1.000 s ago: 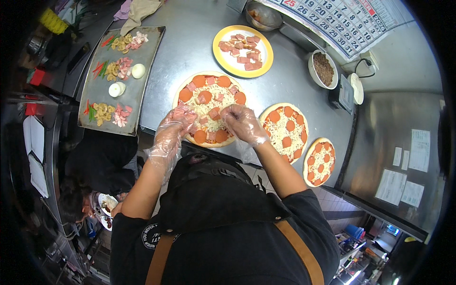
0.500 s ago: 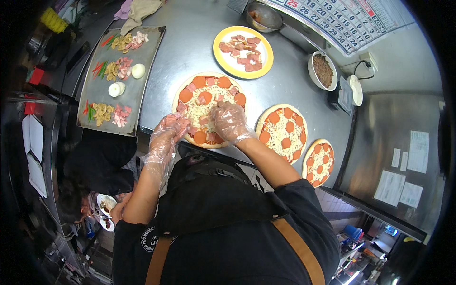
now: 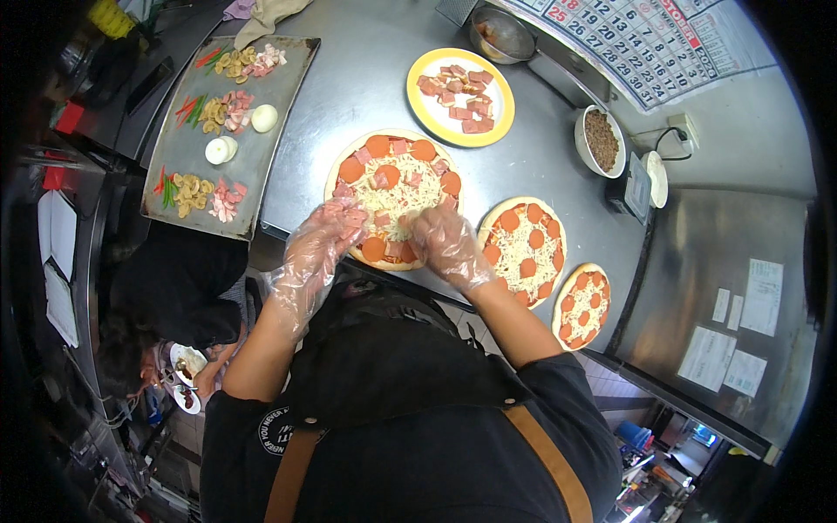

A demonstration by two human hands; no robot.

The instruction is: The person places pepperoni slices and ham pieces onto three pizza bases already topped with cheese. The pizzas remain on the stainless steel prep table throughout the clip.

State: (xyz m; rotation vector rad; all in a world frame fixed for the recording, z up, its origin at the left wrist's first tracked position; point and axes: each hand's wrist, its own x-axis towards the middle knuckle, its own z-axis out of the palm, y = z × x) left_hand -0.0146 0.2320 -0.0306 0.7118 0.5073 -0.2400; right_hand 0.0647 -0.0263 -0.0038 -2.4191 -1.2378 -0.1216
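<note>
R hand [image 3: 446,247] nearer pizza [image 3: 397,196] edge, grip unclear, L [image 3: 316,242] w/ ham [image 3: 347,212], steel kitch. ctr [image 3: 349,100]

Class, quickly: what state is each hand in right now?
Left hand: curled around pink meat pieces.
Right hand: over the large pizza; whether it grips anything cannot be told.

My fingers [image 3: 422,228] wear clear, colourless gloves [image 3: 464,260]. My pizza [image 3: 405,195] has a pale tan crust, dotted with orange-red rounds, pink squares and creamy shreds. My apron [image 3: 392,375] is black, its straps [image 3: 551,462] brown. The plate [image 3: 414,91] is white, ringed yellow; the tabletop [image 3: 353,70], silver-grey; the calendar [image 3: 645,52], a white grid of black and red figures.
</note>
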